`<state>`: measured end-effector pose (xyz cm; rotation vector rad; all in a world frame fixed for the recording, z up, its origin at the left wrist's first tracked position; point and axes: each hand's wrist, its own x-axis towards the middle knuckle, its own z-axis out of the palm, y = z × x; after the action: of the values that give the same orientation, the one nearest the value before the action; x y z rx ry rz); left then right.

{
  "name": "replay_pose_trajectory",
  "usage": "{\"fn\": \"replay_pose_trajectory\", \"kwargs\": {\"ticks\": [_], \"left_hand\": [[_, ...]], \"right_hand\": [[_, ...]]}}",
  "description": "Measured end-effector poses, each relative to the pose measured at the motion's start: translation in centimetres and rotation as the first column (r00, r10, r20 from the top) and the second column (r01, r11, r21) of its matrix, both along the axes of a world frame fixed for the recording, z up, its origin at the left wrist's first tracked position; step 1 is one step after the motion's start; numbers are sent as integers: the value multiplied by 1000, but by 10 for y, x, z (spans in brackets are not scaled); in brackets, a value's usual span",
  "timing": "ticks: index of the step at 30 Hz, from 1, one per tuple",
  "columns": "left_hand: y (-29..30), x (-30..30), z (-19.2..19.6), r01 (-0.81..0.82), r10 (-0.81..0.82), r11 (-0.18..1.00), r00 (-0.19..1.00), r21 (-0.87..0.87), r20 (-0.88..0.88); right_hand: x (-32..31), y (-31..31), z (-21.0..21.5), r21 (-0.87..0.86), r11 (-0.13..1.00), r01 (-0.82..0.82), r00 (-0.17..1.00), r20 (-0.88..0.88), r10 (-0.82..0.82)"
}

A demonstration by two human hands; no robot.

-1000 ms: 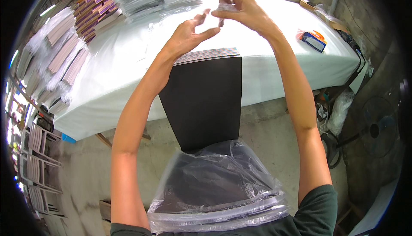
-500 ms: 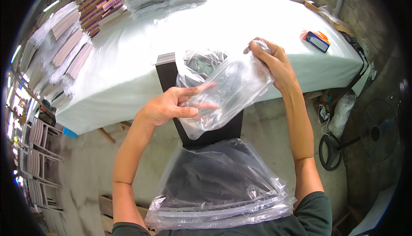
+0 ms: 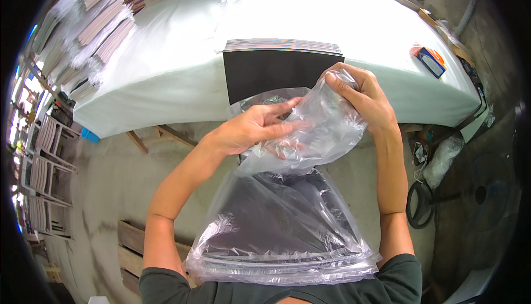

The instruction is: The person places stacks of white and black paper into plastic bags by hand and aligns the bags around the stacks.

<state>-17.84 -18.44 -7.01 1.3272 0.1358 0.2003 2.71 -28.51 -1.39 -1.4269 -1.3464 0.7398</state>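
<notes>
Hands (image 3: 251, 130) (image 3: 359, 97) spread clear bag (image 3: 315, 132) above bagged black sheets (image 3: 282, 226).

A single head-worn fisheye looks steeply down, close over the hands, toward the white table (image 3: 166, 66).

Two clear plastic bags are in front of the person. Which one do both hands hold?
The upper, empty clear bag: the left hand and right hand grip it. The lower bag, near the person's chest, already contains dark sheets and no hand touches it.
</notes>
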Motion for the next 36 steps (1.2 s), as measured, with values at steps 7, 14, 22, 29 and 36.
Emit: {"fn": "replay_pose_trajectory", "kwargs": {"ticks": [7, 14, 22, 29, 36], "left_hand": [[-1, 4, -1, -91, 77, 990, 989, 105, 125], [-24, -12, -13, -7, 149, 878, 954, -479, 259], [-30, -8, -17, 34, 152, 842, 943, -538, 297], [-27, -23, -23, -71, 195, 924, 933, -376, 303], [16, -42, -69, -409, 411, 911, 912, -53, 18]], "right_hand": [[-10, 3, -13, 536, 834, 130, 786, 457, -416], [-60, -15, 6, 455, 772, -443, 519, 833, -193], [-71, -20, 7, 336, 836, -434, 451, 884, -121], [-86, -15, 12, 181, 761, -623, 299, 954, 18], [25, -21, -13, 121, 881, -457, -471, 807, -355]]}}
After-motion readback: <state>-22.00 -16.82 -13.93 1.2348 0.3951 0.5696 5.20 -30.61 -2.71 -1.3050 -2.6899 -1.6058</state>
